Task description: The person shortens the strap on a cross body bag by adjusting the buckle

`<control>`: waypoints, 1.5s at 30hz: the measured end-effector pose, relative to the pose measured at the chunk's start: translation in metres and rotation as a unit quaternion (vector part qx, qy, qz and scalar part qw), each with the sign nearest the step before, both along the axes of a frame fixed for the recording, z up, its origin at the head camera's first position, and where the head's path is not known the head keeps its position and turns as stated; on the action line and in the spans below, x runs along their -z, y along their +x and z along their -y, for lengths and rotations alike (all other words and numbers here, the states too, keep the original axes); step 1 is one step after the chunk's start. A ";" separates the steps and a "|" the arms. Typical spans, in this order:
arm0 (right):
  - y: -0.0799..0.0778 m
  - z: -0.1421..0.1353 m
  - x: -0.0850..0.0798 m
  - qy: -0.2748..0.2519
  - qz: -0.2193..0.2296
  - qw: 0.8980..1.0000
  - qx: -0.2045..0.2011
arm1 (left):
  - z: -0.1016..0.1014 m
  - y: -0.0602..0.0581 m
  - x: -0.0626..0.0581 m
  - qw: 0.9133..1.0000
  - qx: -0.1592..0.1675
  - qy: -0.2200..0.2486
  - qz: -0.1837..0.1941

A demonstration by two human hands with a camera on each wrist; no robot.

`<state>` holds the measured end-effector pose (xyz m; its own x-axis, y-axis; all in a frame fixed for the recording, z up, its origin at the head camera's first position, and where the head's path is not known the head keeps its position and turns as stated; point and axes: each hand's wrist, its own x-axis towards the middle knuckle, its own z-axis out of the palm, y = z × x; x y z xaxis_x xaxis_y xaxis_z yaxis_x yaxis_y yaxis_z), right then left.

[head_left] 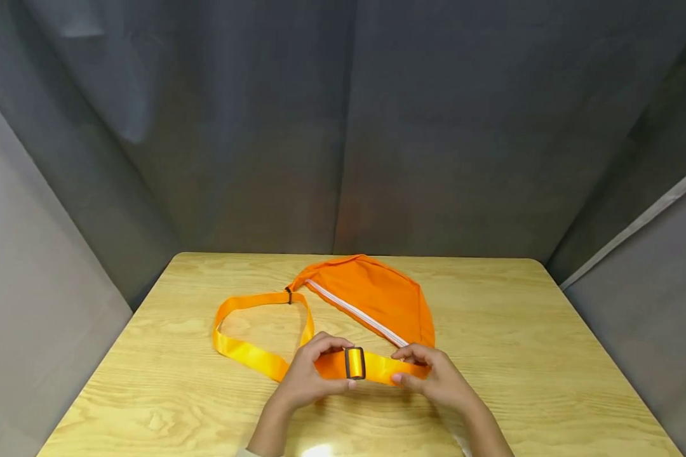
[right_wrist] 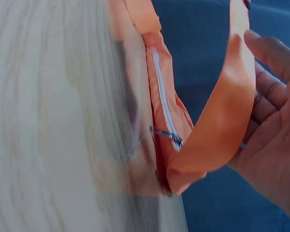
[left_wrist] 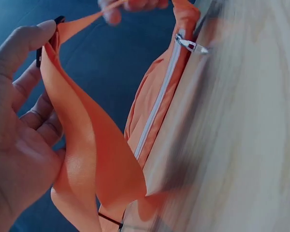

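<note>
An orange half-moon bag lies on the table, its white zipper running diagonally along the near side. My left hand pinches the black slider buckle between thumb and fingers. To its right, my right hand grips the orange strap, thumb in front and fingers behind. That stretch is held fairly straight between the hands, raised above the tabletop. In the left wrist view, folded webbing hangs below the buckle, and a metal zipper pull shows at the bag's end.
A loop of the same strap spreads over the left side of the wooden table, joined to the bag's left corner at a small black fitting. Grey curtains stand behind the table, with light panels at the sides.
</note>
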<state>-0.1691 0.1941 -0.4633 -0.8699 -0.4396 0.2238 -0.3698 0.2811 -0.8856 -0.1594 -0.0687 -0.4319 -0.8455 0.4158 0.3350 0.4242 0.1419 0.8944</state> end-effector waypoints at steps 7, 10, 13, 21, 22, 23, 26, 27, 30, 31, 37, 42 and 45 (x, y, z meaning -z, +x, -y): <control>0.000 -0.001 0.003 -0.060 0.017 0.996 -0.064 | -0.003 0.002 0.003 0.999 0.038 0.003 0.005; 0.002 0.003 0.003 -0.086 0.042 0.992 -0.080 | -0.005 0.005 0.000 0.999 0.043 0.002 0.020; 0.002 0.002 0.003 -0.110 0.038 0.990 -0.085 | -0.005 0.002 0.011 0.999 0.035 -0.002 0.020; -0.002 0.003 0.001 -0.159 0.034 0.977 -0.141 | -0.007 -0.006 0.035 0.999 0.042 0.004 -0.002; -0.002 0.005 0.001 -0.161 0.038 0.976 -0.142 | -0.007 -0.006 0.035 0.999 0.044 0.007 -0.005; -0.002 0.006 0.001 -0.163 0.039 0.976 -0.142 | -0.008 -0.007 0.035 0.999 0.045 0.007 -0.006; -0.002 0.011 0.001 -0.167 0.047 0.975 -0.137 | -0.010 -0.007 0.035 0.999 0.048 0.001 -0.018; -0.001 0.012 0.001 -0.169 0.054 0.975 -0.136 | -0.012 -0.006 0.035 0.999 0.049 -0.003 -0.021; -0.001 0.016 0.000 -0.177 0.058 0.971 -0.148 | -0.018 -0.004 0.034 0.998 0.052 -0.021 -0.031; -0.001 0.017 0.000 -0.176 0.060 0.971 -0.150 | -0.020 -0.002 0.033 0.998 0.051 -0.024 -0.035; -0.001 0.011 -0.002 -0.129 0.071 0.983 -0.108 | -0.021 0.008 0.006 0.997 0.032 -0.020 -0.065; -0.003 -0.001 0.000 -0.078 0.061 0.992 -0.081 | -0.016 0.008 -0.006 0.997 0.018 -0.023 -0.066; -0.004 -0.006 0.002 -0.072 0.064 0.992 -0.086 | -0.013 0.008 -0.006 0.998 0.011 -0.022 -0.058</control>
<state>-0.1733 0.1996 -0.4657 -0.8102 -0.5556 0.1868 -0.2825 0.0909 -0.9549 -0.1515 -0.0559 -0.4256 -0.7919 0.4510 0.4116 0.5287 0.1694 0.8317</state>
